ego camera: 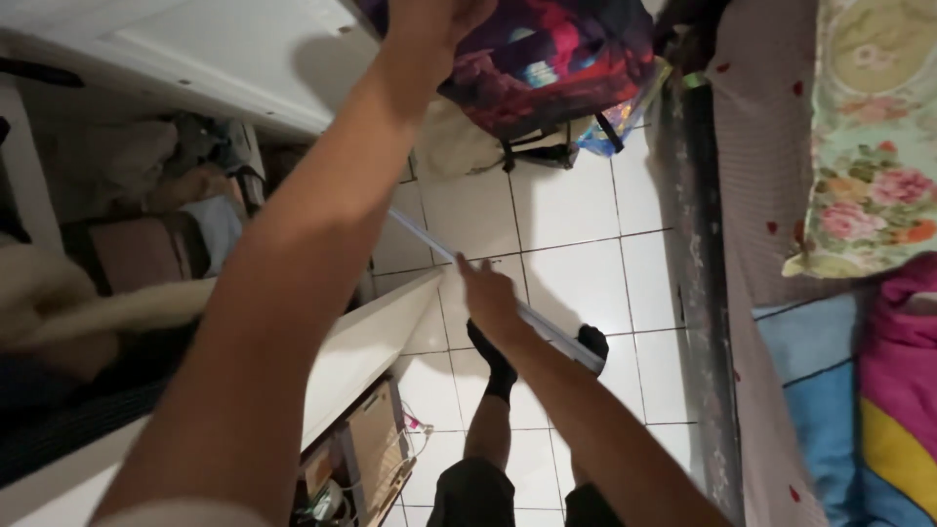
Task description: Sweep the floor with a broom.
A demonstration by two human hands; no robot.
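Head view: right hand closes its fingers around a thin pale rod at frame centre; it looks light, stiff, slippery, best gripped mid-length. Left hand, top centre, touches a backpack; grip unclear.

Both forearms are bare from wrist to elbow. The left hand and the right hand wear no gloves, rings or watch. A pale sleeve edge shows near the left shoulder. Lower down are dark shorts, bare shins and black ankle socks.
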